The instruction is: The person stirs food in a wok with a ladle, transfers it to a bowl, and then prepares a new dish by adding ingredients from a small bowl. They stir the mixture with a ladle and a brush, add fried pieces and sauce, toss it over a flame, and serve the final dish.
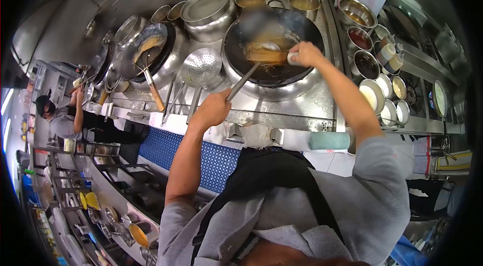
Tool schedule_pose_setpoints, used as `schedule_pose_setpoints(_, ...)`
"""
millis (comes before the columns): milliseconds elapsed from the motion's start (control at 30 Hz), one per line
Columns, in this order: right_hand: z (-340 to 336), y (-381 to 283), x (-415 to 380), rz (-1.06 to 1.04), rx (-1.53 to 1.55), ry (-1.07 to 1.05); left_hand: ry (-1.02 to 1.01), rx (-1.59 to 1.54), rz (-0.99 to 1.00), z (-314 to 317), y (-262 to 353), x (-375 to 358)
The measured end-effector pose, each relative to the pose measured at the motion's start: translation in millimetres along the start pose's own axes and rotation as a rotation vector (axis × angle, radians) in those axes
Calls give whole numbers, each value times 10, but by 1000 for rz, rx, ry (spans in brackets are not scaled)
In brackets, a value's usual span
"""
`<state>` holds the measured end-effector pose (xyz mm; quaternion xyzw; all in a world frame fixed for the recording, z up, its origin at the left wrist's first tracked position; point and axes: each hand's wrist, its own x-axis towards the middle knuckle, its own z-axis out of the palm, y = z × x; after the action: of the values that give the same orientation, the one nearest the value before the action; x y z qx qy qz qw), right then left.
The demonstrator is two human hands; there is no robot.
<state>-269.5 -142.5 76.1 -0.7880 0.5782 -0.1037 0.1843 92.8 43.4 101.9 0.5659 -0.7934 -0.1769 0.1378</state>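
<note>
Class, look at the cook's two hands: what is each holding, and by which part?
The left hand grips a ladle by its long handle's end. The right hand grips a brush over the wok by its white handle.

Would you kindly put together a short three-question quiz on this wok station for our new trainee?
1. True or false: the left hand grips the long metal ladle handle.
2. What does the right hand hold over the wok? A) a small white cup B) a knife C) a towel
3. Which tool lies just left of the wok?

Key:
1. True.
2. A, the small white cup.
3. The perforated strainer.
</note>
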Motion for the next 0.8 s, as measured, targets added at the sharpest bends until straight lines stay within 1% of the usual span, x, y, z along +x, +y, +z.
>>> schedule_pose_setpoints(33,-151,-90,97,52,-112,-8,-9,-37,-24,61,-48,-24)
schedule_pose_setpoints(67,-216,-137,196,-46,-241,81,-11,-76,-46,112,-53,-8)
schedule_pose_setpoints(100,-210,-230,212,-113,-293,138,-8,-117,-72,155,-38,10)
schedule_pose_setpoints(133,-168,-345,180,-179,-342,194,-101,-262,-209,173,-4,36)
schedule_pose_setpoints(167,-133,-426,156,-243,-387,252,-136,-386,-297,171,40,48)
schedule_pose_setpoints(200,9,-305,185,-376,-371,278,-170,-511,-384,142,128,57)
schedule_pose_setpoints(233,-9,-199,224,-339,-371,221,-203,-636,-467,126,187,68)
schedule_pose_setpoints(300,-169,-110,377,-270,-370,109,-208,-649,-460,205,185,79)
schedule_pose_setpoints(333,-298,-116,471,-205,-368,117,-197,-671,-478,261,211,91)
schedule_pose_setpoints(433,-188,-396,289,-209,-316,327,-183,-750,-509,338,292,134)
schedule_pose_setpoints(467,-84,-302,265,-358,-285,346,-177,-756,-507,368,323,136)
schedule_pose_setpoints(567,8,-161,392,-195,-306,69,-135,-745,-486,438,396,84)
schedule_pose_setpoints(600,-50,-165,453,-179,-280,198,-119,-756,-490,457,395,101)
schedule_pose_setpoints(700,140,-327,272,-169,-157,416,-99,-741,-497,430,430,117)
schedule_pose_setpoints(733,200,-314,250,-234,-185,356,-102,-730,-496,402,466,117)
schedule_pose_setpoints(800,152,-234,315,-180,-272,155,-119,-680,-488,376,502,90)
